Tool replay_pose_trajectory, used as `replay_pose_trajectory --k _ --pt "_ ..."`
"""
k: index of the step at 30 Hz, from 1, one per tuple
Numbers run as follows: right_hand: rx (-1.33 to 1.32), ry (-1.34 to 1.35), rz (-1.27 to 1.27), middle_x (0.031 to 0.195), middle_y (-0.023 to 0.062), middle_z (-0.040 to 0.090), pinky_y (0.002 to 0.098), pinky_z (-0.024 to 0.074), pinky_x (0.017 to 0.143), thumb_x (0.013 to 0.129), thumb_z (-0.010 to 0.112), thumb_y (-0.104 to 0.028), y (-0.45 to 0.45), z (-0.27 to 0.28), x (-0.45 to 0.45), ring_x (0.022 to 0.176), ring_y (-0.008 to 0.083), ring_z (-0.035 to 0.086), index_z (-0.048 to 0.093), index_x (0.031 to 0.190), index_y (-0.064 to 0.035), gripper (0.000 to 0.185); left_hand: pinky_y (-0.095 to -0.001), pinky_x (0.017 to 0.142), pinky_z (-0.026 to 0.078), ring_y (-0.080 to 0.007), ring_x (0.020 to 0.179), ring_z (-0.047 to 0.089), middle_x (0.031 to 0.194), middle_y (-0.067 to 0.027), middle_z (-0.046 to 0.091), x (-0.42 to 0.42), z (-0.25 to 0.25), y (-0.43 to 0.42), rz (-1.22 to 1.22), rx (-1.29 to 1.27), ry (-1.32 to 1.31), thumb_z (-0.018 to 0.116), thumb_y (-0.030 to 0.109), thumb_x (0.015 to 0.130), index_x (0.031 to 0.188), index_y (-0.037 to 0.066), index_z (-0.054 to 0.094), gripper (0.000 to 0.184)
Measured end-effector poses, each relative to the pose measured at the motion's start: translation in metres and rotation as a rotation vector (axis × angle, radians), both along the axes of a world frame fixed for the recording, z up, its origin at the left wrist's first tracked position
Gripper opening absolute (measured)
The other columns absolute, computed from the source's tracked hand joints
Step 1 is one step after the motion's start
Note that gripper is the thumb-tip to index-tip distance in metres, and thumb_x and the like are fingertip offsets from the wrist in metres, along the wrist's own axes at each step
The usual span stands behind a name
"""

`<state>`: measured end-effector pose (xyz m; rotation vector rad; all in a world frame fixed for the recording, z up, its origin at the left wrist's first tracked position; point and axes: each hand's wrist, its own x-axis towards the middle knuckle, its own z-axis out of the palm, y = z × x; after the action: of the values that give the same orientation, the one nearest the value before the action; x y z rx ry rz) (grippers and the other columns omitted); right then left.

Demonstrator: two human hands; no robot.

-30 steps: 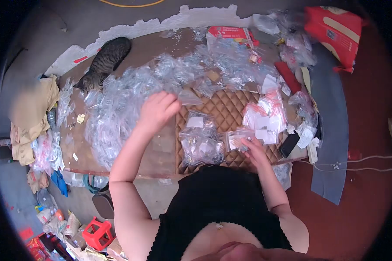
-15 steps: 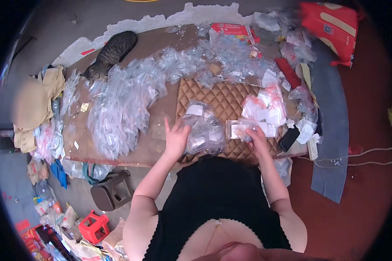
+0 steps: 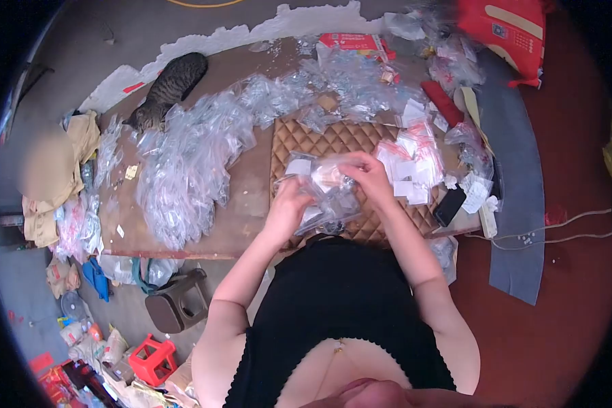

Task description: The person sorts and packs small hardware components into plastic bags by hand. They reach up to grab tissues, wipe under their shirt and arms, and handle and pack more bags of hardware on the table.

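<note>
My right hand pinches a small clear packet with pale and orange contents, above a pile of clear plastic bags. To its left, my left hand has its fingers curled on the clear plastic at the pile's left side. A white label shows on the bags just above the left fingers. The pile lies on a brown quilted mat. Right of the mat's middle are red-edged clear packets with white labels.
A long heap of clear bags curves over the table. A tabby cat lies at the back left. A black phone and a red roll are on the right. Stools stand on the floor.
My right hand has carried the small packet left, from beside the red-edged packets to above the bag pile. My left hand came down from the heap and now curls its fingers at the pile.
</note>
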<state>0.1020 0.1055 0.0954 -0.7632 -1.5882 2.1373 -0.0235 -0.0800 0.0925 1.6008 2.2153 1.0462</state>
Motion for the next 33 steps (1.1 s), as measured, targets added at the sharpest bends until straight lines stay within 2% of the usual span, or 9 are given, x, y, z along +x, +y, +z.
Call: replay_pose_trajectory --k 1,4,7,9,11,14,20,27,33 --pt "-0.005 -0.001 0.008 0.09 0.001 0.067 0.0241 0.0451 0.057 0.084 0.071 -0.016 -0.002 0.001 -0.002 0.074 0.0107 0.061 0.067 0.104 -0.0048 0.024 -0.0411 0.095 0.044 -0.0352 0.111 0.053 0.114 -0.0159 0.059 0.003 0.005 -0.005 -0.044 0.022 0.038 0.067 0.003 0.076 0.089 0.008 0.072 0.015" --pt "1.112 -0.343 0.507 0.091 0.0178 0.063 0.0401 0.052 0.075 0.074 0.068 -0.012 -0.019 -0.004 -0.009 0.086 0.0337 0.064 0.069 0.091 -0.0026 0.019 -0.0427 0.101 0.04 -0.0359 0.12 0.048 0.125 -0.0155 0.054 0.004 -0.015 -0.015 -0.108 -0.012 -0.036 0.067 0.002 0.073 0.092 0.012 0.073 0.022" --pt "1.386 -0.265 0.584 0.086 0.0138 0.062 0.0438 0.0515 0.074 0.074 0.067 -0.011 -0.05 -0.024 -0.02 0.083 0.0332 0.063 0.068 0.09 -0.0036 0.017 -0.0428 0.103 0.039 -0.0356 0.122 0.047 0.129 -0.0156 0.052 0.007 -0.027 -0.02 -0.17 -0.006 0.022 0.066 0.002 0.071 0.093 0.012 0.073 0.025" --pt "1.288 -0.332 0.675 0.099 0.0128 0.064 0.0452 0.0505 0.08 0.073 0.067 -0.01 -0.047 -0.007 -0.015 0.094 0.0336 0.063 0.066 0.103 -0.0038 0.03 -0.0424 0.103 0.04 -0.0361 0.123 0.047 0.13 -0.0157 0.052 0.007 -0.025 -0.026 -0.145 0.043 0.002 0.065 0.002 0.07 0.092 0.011 0.073 0.025" --pt "0.961 0.071 0.517 0.115 0.0132 0.062 0.0462 0.048 0.087 0.074 0.066 -0.01 -0.038 0.019 -0.004 0.107 0.0341 0.059 0.059 0.116 -0.0022 0.043 -0.0425 0.102 0.04 -0.0361 0.123 0.047 0.13 -0.0163 0.051 0.0 -0.026 -0.032 -0.112 0.062 -0.022 0.065 0.002 0.07 0.092 0.011 0.073 0.025" --pt "1.041 -0.003 0.659 0.127 0.0147 0.054 0.0442 0.0416 0.097 0.073 0.065 -0.01 -0.031 0.019 0.008 0.119 0.0331 0.051 0.054 0.125 -0.0031 0.053 -0.0426 0.101 0.042 -0.0355 0.122 0.049 0.13 -0.0153 0.052 -0.004 -0.025 -0.038 -0.099 0.094 -0.025 0.064 0.003 0.07 0.094 0.011 0.073 0.026" --pt "1.593 -0.116 0.888 0.125 0.0103 0.056 0.0389 0.0403 0.094 0.075 0.066 -0.014 -0.046 -0.057 -0.007 0.116 0.0264 0.051 0.064 0.109 -0.0067 0.034 -0.044 0.104 0.04 -0.0284 0.121 0.05 0.113 -0.0044 0.061 -0.012 -0.03 -0.037 -0.257 0.009 0.058 0.064 0.006 0.069 0.099 0.016 0.071 0.032" --pt "1.578 -0.152 0.473 0.098 0.0041 0.059 0.0376 0.0459 0.082 0.078 0.062 -0.017 -0.038 -0.002 -0.003 0.102 0.0232 0.055 0.065 0.09 -0.0117 0.013 -0.0509 0.113 0.03 -0.0218 0.113 0.054 0.087 -0.0006 0.062 -0.045 -0.012 -0.052 -0.158 -0.018 0.395 0.065 0.012 0.065 0.092 0.016 0.07 0.028" --pt "1.398 -0.059 0.486 0.089 0.0077 0.057 0.0398 0.0504 0.069 0.081 0.06 -0.009 -0.046 -0.031 -0.005 0.089 0.0279 0.058 0.06 0.097 -0.0119 0.017 -0.0518 0.112 0.028 -0.0255 0.113 0.052 0.096 -0.0055 0.061 -0.045 -0.017 -0.05 -0.03 -0.071 0.318 0.073 0.017 0.072 0.099 0.011 0.066 0.029"
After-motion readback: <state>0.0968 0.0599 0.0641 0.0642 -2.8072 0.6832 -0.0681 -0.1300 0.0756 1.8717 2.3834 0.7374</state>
